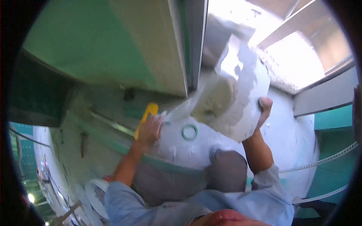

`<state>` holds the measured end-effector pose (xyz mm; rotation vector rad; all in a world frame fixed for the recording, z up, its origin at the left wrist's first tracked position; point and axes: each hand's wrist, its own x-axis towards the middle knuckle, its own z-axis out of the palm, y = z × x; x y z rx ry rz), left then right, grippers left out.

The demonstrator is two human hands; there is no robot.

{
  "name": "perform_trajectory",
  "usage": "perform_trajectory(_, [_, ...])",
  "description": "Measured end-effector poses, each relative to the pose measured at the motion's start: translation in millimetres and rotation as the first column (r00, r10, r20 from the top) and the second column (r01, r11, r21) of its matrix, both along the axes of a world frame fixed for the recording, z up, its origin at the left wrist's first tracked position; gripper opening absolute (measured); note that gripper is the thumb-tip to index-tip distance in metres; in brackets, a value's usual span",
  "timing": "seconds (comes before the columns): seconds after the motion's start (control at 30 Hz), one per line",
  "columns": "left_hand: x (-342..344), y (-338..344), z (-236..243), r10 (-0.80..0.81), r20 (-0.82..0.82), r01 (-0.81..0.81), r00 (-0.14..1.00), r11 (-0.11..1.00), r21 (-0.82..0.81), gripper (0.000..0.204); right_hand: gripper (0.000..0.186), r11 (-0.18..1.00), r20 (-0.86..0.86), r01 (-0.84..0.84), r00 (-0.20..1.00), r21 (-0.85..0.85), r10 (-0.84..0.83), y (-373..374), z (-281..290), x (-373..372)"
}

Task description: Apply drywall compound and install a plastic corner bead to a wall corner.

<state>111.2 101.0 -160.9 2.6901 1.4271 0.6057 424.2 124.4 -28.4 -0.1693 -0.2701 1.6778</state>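
Observation:
My left hand [150, 129] is closed round a long yellow tool [145, 117], perhaps a scraper; its far end is blurred. My right hand [265, 109] grips the right edge of a white, sheet-like piece [247, 101], thumb on top. A beige-grey, paste-like patch [215, 100] is smeared over the middle of that piece, and its left edge reaches close to my left hand. The fingers beneath the piece are hidden. Between my hands, a green ring [189, 132], like a roll of tape, lies on the pale surface.
A metal upright [196, 45] and a green panel [90, 41] rise ahead of me. A white bucket [97, 194] stands at lower left. White perforated strips [320, 160] stretch along the right. Bright openings show at upper right.

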Motion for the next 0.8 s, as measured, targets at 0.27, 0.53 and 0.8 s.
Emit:
perform_trajectory(0.27, [-42.2, 49.5, 140.0, 0.351, 0.904, -0.359, 0.243, 0.899, -0.252, 0.031, 0.073, 0.986, 0.13, -0.055, 0.991, 0.16, 0.034, 17.7, 59.4, -2.5])
perform_trajectory(0.53, [-52.7, 147.5, 338.1, -0.09, 0.984, -0.328, 0.154, 0.935, 0.137, 0.036, 0.057, 0.923, -0.043, 0.062, 0.998, 0.379, -0.05, 78.3, 118.9, -8.5])
perform_trajectory(0.8, [-22.9, 183.0, 368.8, -0.023, 1.0, -0.324, -0.009, 0.946, 0.019, 0.038, 0.044, 0.235, -0.168, 0.378, 0.776, 0.896, -0.608, 177.6, 231.3, -28.4])
